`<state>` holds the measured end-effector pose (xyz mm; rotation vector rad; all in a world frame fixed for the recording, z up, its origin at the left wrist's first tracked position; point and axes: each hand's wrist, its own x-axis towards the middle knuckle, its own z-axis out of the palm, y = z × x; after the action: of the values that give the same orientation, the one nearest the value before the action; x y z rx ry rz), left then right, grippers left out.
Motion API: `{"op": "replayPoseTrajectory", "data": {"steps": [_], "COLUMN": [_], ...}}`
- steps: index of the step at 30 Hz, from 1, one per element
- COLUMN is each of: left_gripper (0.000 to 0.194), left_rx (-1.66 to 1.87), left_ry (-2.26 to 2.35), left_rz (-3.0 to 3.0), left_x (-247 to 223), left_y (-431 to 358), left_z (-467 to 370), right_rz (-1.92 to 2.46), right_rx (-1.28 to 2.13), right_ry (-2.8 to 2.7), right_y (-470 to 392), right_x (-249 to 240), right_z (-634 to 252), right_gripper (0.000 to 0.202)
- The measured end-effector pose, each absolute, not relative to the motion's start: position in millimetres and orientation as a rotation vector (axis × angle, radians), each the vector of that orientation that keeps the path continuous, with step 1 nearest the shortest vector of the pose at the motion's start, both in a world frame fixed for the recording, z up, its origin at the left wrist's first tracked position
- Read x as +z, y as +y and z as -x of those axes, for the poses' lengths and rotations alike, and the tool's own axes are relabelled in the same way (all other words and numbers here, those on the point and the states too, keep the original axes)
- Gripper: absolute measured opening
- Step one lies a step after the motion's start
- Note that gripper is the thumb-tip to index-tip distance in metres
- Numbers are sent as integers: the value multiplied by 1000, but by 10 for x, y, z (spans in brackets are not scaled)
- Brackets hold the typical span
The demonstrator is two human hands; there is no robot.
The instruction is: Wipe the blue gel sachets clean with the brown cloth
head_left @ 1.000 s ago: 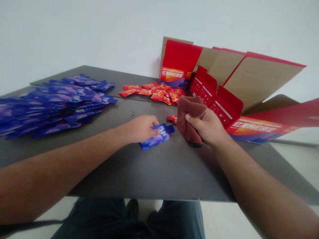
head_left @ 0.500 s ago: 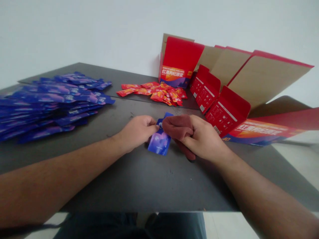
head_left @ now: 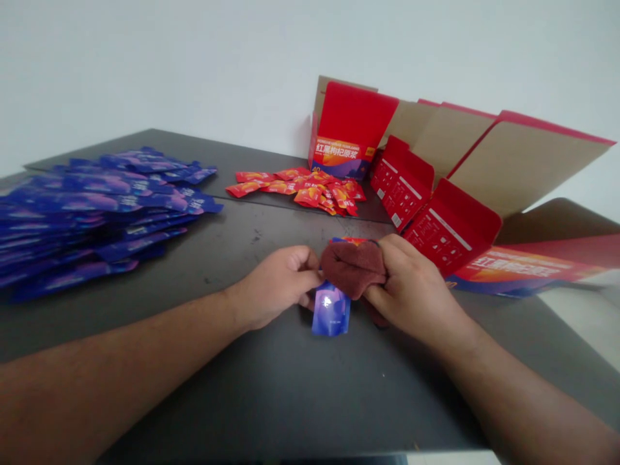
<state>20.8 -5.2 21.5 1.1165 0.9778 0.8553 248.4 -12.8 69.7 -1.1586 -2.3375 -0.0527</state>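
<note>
Near the middle of the grey table, my left hand (head_left: 285,284) pinches the left edge of a blue-purple sachet (head_left: 332,311). My right hand (head_left: 411,284) grips a folded brown cloth (head_left: 352,266), which lies over the upper part of the sachet. A bit of red and orange shows just above the cloth; I cannot make out what it belongs to. The right fingertips are partly hidden by the cloth.
A large heap of blue sachets (head_left: 97,206) lies at the left. Red sachets (head_left: 310,188) are piled at the back centre. Open red boxes (head_left: 339,152) with raised flaps stand from the back centre to the right on the grey table (head_left: 252,400).
Both hands and the cloth have shifted slightly right and lower in view. The cloth covers more of the blue sachet, and red and orange now shows above it. The view has tilted up a little.
</note>
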Motion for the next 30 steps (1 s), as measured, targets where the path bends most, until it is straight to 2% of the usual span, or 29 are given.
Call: {"op": "replayPoseTrajectory", "data": {"steps": [6, 11, 16, 22, 27, 30], "left_gripper": [34, 32, 34, 35, 32, 33], "left_rx": [895, 833, 893, 850, 904, 869], "left_ry": [899, 871, 861, 862, 846, 848], "left_rz": [-1017, -1063, -1018, -1059, -1036, -1057], "left_x": [254, 232, 225, 235, 208, 200], "left_y": [-86, -69, -67, -78, -67, -62], "left_z": [-224, -210, -205, -201, -192, -188], "right_rz": [1048, 1165, 1025, 1193, 1008, 1080], "right_rx": [175, 31, 214, 56, 273, 201], "right_ry": [-2579, -2400, -2575, -2365, -2587, -2530], "right_y": [-178, -139, -181, -118, -171, -163], "right_x": [713, 699, 657, 653, 661, 667], "right_z": [-2452, -2477, -2456, -2474, -2458, -2462], "right_gripper": [16, 18, 21, 17, 21, 20]}}
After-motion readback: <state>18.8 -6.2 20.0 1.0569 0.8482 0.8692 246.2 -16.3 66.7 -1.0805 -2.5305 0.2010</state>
